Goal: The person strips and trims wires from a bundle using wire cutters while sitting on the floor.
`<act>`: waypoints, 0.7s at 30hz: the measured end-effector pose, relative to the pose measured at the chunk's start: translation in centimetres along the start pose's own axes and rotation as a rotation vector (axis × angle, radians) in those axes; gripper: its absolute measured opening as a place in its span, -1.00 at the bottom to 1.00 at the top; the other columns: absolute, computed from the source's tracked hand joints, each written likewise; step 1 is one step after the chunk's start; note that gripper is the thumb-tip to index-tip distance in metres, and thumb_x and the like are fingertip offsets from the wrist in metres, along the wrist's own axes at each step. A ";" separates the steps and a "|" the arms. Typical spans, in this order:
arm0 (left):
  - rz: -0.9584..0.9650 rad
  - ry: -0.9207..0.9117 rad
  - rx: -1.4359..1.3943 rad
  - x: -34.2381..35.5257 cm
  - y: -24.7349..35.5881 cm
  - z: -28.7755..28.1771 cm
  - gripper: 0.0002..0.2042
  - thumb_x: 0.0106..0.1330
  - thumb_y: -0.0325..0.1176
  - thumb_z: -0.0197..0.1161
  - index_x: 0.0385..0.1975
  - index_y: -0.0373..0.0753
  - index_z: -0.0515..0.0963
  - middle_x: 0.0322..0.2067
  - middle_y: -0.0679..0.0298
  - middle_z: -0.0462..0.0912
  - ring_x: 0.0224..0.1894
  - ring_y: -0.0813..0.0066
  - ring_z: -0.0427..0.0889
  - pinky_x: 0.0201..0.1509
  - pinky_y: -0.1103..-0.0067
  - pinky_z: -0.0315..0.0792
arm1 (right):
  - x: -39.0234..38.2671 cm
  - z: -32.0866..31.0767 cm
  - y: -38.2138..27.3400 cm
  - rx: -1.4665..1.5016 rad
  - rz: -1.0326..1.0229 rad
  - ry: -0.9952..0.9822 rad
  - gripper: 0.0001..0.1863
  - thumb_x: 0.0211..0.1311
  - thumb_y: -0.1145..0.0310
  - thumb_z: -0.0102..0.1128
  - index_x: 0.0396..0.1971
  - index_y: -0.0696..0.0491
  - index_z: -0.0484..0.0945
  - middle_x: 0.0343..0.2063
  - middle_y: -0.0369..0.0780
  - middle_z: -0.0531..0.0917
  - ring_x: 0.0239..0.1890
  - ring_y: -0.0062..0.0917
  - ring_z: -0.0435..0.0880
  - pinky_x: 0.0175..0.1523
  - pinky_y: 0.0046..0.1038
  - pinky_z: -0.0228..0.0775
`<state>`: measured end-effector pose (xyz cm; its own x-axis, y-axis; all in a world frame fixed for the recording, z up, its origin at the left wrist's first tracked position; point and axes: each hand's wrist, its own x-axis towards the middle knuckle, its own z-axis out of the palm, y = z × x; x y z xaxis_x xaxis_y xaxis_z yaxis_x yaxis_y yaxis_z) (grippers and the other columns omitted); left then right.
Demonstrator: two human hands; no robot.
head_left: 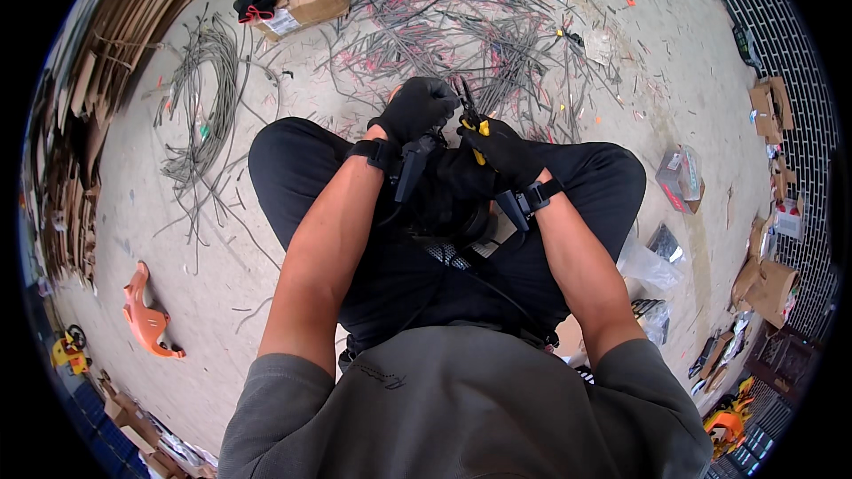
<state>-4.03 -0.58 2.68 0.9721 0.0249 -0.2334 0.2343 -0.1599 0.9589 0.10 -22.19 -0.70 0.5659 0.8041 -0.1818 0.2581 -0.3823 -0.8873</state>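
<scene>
My left hand (421, 109), in a black glove, is closed above my lap with its fingers curled together. Whatever it may hold is too small or hidden to make out. Just to its right, my right hand (508, 155), also black-gloved, grips a pair of pliers (469, 106) with yellow handles and dark jaws. The jaws point away from me, close beside the left fingertips. Past both hands, many cut grey and reddish cable pieces (435, 40) lie scattered on the concrete floor.
A coil of grey cable (209, 102) lies to the left. Behind it stands an open cardboard box (311, 2) with a black glove on its edge. An orange plastic part (145, 310) rests at lower left. Stacked flat cardboard (115, 62) lines the left; a clear-and-red package (681, 179) sits right.
</scene>
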 end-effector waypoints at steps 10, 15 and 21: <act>0.068 0.022 0.053 -0.2 0.3 0.1 -0.85 0.16 -0.36 0.24 -0.52 -0.31 0.58 -0.65 0.33 0.56 -0.63 0.63 0.49 -0.52 0.59 0.38 | 0.1 0.4 1.5 -0.022 -0.086 0.044 -0.73 0.35 0.24 0.08 -0.14 0.15 0.52 -0.43 -0.33 0.57 -0.39 -0.69 0.48 -0.29 -0.54 0.34; 0.092 0.054 0.112 -0.1 0.4 0.3 -0.86 0.12 -0.38 0.25 -0.53 -0.33 0.58 -0.66 0.27 0.56 -0.60 0.58 0.50 -0.49 0.55 0.39 | -0.2 0.3 0.8 -0.052 -0.131 0.063 -0.74 0.34 0.27 0.05 -0.15 0.14 0.53 -0.37 -0.25 0.58 -0.33 -0.55 0.51 -0.24 -0.48 0.36; 0.097 0.075 0.138 -0.1 0.3 0.4 -0.84 0.14 -0.37 0.25 -0.52 -0.35 0.57 -0.65 0.33 0.53 -0.57 0.64 0.44 -0.47 0.57 0.35 | -0.2 -0.1 -0.6 -0.293 -0.185 0.029 -0.76 0.26 0.33 -0.02 -0.20 0.11 0.56 -0.18 -0.05 0.56 -0.12 -0.15 0.53 -0.08 -0.25 0.39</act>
<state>-4.09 -1.05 2.96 0.9895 0.0756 -0.1234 0.1405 -0.2991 0.9438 -0.11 -22.21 -0.09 0.5097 0.8602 -0.0135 0.5696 -0.3492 -0.7440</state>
